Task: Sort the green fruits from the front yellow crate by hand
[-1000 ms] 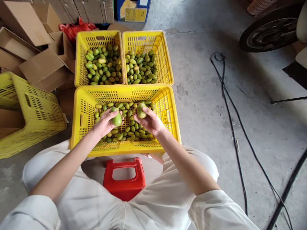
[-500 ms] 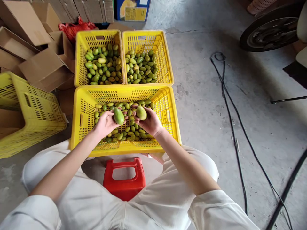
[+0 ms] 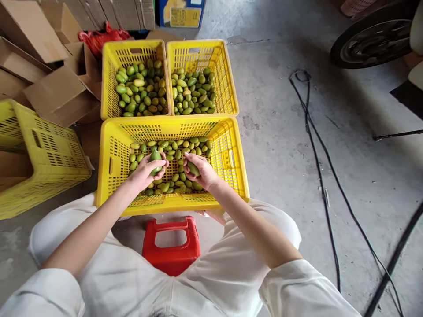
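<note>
Just above the front yellow crate, my left hand is closed around a green mango, with the thumb across it. My right hand grips another mango, partly hidden by the fingers. A gap lies between the two hands. Beneath them, loose green and yellowish mangoes are spread over the crate's slotted floor, some of them covered by my hands.
Two yellow crates, back left and back right, hold many mangoes. Another yellow crate stands left near cardboard boxes. A red plastic stool is between my knees. Black cable and a wheel are at right.
Both hands have turned their mangoes over in the grip, and the fingers now wrap more around them. The left hand has shifted slightly left; the right hand has dropped a little toward me.
</note>
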### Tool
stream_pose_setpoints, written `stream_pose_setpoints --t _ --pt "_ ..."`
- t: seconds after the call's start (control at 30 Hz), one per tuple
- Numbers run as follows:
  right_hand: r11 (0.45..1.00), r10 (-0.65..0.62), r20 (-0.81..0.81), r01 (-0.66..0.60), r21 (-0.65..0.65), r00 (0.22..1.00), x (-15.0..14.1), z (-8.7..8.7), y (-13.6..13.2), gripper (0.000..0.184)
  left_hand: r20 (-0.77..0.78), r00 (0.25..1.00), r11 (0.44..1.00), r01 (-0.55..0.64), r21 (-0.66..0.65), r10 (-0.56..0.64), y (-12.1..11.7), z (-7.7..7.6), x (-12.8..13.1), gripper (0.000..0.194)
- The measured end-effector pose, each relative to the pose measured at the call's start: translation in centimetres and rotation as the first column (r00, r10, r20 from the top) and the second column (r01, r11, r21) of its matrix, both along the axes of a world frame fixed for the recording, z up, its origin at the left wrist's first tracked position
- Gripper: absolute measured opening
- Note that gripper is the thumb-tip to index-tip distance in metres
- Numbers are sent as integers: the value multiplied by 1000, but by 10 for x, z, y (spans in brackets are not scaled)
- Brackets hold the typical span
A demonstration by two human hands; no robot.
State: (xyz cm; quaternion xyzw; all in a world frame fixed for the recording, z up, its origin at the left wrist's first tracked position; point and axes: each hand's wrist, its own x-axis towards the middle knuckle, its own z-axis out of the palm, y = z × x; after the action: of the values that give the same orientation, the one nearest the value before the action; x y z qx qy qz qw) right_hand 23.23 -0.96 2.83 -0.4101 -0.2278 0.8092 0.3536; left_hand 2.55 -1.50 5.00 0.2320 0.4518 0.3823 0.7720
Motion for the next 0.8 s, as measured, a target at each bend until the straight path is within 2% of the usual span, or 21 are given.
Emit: stream_pose_setpoints --t 0.13,0.2,0.3,0.4,0.53,0.6,0.67,0.8 --pt "1000 2 -27 -3 -29 1000 -6 -1 -3 49 46 999 1000 3 -16 -3 5 2 0 41" --pt "998 -37 -97 32 -56 995 -5 1 0 39 93 994 996 -49 -75 56 7 6 0 39" --pt "989 -132 -191 115 -96 973 -3 6 7 17 120 978 976 -149 -159 169 9 8 1 26" --pt "979 -198 -194 183 -93 961 -1 8 10 7 109 973 970 -186 -155 204 8 6 1 18" --pt "965 -249 -215 225 -133 944 5 8 10 19 113 975 980 -180 -86 190 6 3 -1 27" --pt "969 -229 -245 196 -149 942 7 6 9 26 138 975 984 -166 -62 173 6 3 -1 33" --pt "984 -157 -236 131 -125 959 8 4 8 31 146 979 989 -138 -46 143 5 3 -1 36" --pt "990 26 -125 -44 -138 992 4 -4 4 28 43 997 998 -68 -11 68 4 0 0 29"
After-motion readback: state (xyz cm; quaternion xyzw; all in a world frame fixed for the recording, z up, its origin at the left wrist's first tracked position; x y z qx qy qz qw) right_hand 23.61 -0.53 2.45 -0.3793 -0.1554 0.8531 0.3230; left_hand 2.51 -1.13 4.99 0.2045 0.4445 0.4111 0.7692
